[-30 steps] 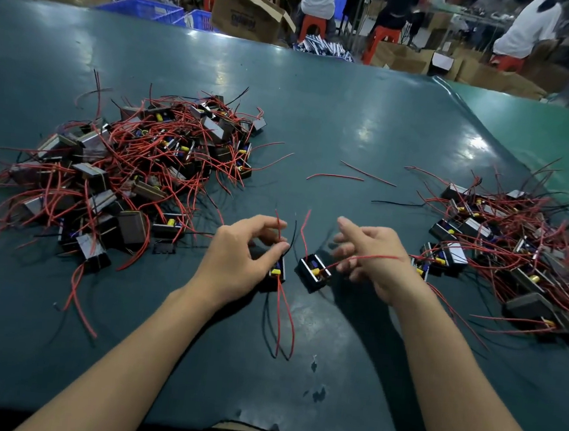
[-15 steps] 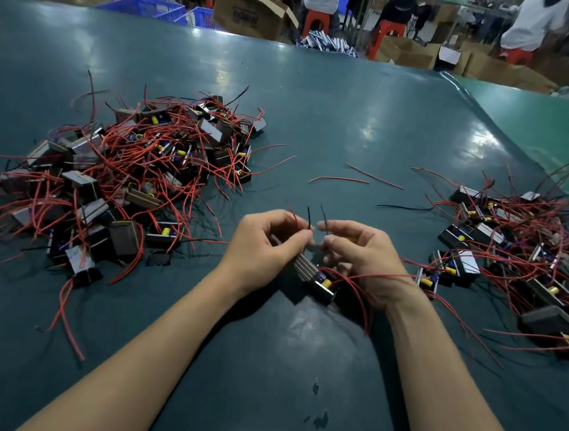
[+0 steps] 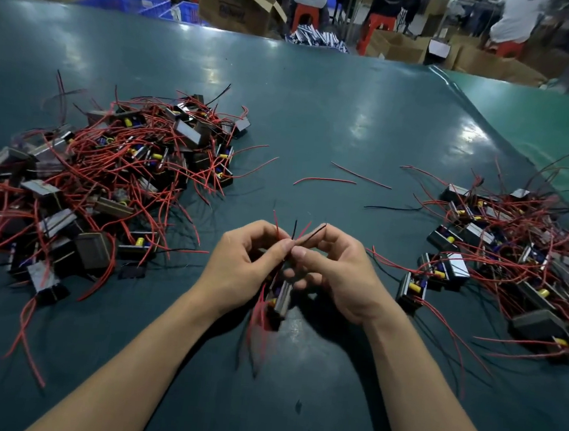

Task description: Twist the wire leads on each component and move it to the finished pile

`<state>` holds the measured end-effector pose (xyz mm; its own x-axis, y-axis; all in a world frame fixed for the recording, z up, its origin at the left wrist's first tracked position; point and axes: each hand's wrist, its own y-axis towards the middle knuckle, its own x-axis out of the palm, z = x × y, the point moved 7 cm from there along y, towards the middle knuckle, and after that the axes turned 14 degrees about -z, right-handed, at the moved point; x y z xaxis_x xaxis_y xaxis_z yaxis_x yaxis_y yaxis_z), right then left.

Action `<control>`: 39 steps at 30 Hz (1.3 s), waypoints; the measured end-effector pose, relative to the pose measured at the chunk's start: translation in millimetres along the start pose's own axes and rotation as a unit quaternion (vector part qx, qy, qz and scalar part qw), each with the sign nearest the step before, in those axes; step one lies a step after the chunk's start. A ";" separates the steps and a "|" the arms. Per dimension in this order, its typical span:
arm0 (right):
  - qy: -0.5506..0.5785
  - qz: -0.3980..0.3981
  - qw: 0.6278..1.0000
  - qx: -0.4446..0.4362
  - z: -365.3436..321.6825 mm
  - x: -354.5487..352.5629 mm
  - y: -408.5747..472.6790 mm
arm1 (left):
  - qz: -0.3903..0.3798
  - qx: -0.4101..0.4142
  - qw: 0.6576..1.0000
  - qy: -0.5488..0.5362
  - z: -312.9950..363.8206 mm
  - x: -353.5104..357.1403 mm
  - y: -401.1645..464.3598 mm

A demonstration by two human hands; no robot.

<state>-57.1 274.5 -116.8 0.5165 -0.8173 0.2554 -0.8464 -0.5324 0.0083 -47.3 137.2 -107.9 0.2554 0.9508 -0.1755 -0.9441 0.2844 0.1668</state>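
Both hands met mid-table: left hand (image 3: pixel 244 263) and right hand (image 3: pixel 336 271) pinched wire leads (image 3: pixel 295 231), ends up. Component (image 3: pixel 280 301) hung directly below pinch, long axis near vertical, equally near both.

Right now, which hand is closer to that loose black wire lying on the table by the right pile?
Right. The right hand sits below and left of the loose black wire, pinching the leads with the left hand, which lies farther left of it.
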 end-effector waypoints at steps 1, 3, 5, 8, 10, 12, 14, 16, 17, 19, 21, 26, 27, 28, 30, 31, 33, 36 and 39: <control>-0.003 -0.003 1.000 -0.002 -0.8 0.5 0.4 | -0.003 -0.002 1.000 -0.005 -0.4 0.0 -0.5; -0.020 -0.006 1.000 -0.007 -4.6 0.3 0.7 | -0.002 -0.002 1.000 -0.030 -0.9 -1.0 -0.9; -0.031 -0.002 0.999 -0.014 -9.6 -2.1 1.0 | 0.003 0.006 0.999 -0.045 -0.2 -2.3 -1.3; -0.017 0.031 0.999 -0.032 -15.7 -9.9 -0.2 | 0.001 0.009 0.999 -0.044 0.7 -1.9 -1.9; -0.019 0.055 0.997 -0.040 -17.9 -13.6 -2.6 | -0.004 0.006 0.999 -0.042 0.6 -1.8 -2.2; -0.033 0.066 0.996 -0.046 -18.6 -13.5 -4.2 | -0.019 -0.001 0.998 -0.056 0.5 -1.1 -2.2; -0.058 0.068 0.994 -0.058 -19.5 -10.5 -4.3 | -0.045 -0.010 0.994 -0.104 0.3 1.4 -2.0; -0.071 0.071 0.993 -0.061 -18.0 -6.4 -3.4 | -0.061 -0.016 0.989 -0.137 0.5 3.2 -2.2; -0.074 0.070 0.993 -0.060 -17.1 -4.5 -3.0 | -0.060 -0.016 0.988 -0.139 1.0 3.4 -2.3; -0.085 0.065 0.993 -0.051 -15.7 -2.8 -2.1 | -0.041 -0.015 0.991 -0.128 0.5 2.0 -2.5; -0.094 0.072 0.992 -0.043 -16.0 -5.4 -2.9 | -0.016 -0.014 0.995 -0.101 -0.5 -1.6 -2.0; -0.146 0.128 0.980 -0.042 -17.1 -13.6 -6.9 | -0.001 -0.026 0.998 -0.056 -2.5 -4.5 -1.3; -0.143 0.129 0.980 -0.041 -16.5 -13.4 -6.8 | -0.002 -0.029 0.998 -0.050 -2.6 -4.1 -1.3; -0.133 0.125 0.982 -0.039 -15.8 -13.0 -6.7 | -0.007 -0.031 0.999 -0.043 -2.4 -3.4 -1.3; -0.099 0.109 0.988 -0.037 -14.6 -11.5 -5.9 | -0.019 -0.035 0.999 -0.026 -1.2 -1.8 -1.6; -0.084 0.101 0.991 -0.035 -13.9 -10.8 -5.6 | -0.022 -0.036 0.999 -0.019 -0.9 -1.5 -1.8; -0.076 0.101 0.992 -0.028 -12.6 -11.3 -5.5 | -0.023 -0.036 0.999 -0.007 0.3 -2.4 -2.4; -0.103 0.124 0.987 -0.026 -15.3 -16.3 -6.3 | -0.007 -0.033 0.999 -0.009 0.8 -5.6 -3.2; -0.114 0.130 0.984 -0.032 -19.5 -20.2 -7.5 | 0.008 -0.028 0.999 -0.021 0.9 -7.4 -3.2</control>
<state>-63.7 299.3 -103.2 0.2904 -0.9563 0.0337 -0.9567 -0.2893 0.0332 -46.0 129.3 -106.3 0.2479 0.9596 -0.1331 -0.9579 0.2634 0.1145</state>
